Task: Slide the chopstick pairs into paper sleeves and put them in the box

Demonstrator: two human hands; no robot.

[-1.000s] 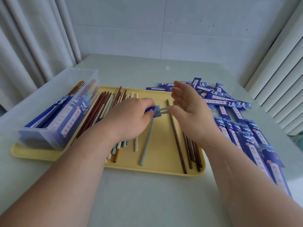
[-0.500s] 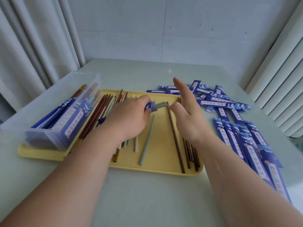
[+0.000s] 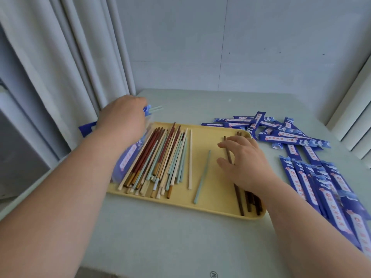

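My left hand (image 3: 123, 115) grips a blue paper sleeve with a pale green chopstick pair (image 3: 153, 109) sticking out of it, held above the clear plastic box (image 3: 128, 155), which my forearm mostly hides. My right hand (image 3: 244, 160) rests with spread fingers on the dark brown chopsticks (image 3: 240, 197) at the right of the yellow tray (image 3: 212, 205). A heap of loose mixed chopsticks (image 3: 162, 159) lies at the tray's left. One light blue chopstick (image 3: 201, 177) lies alone in the tray's middle.
Many blue paper sleeves (image 3: 313, 177) are scattered on the pale table to the right of the tray. White curtains (image 3: 66, 63) hang at the left and a white slatted panel (image 3: 353, 117) stands at the right. A wall closes the table's far edge.
My left hand has carried the sleeved pair from the tray's middle up and left to above the box. My right hand let go of it and dropped onto the dark chopsticks.
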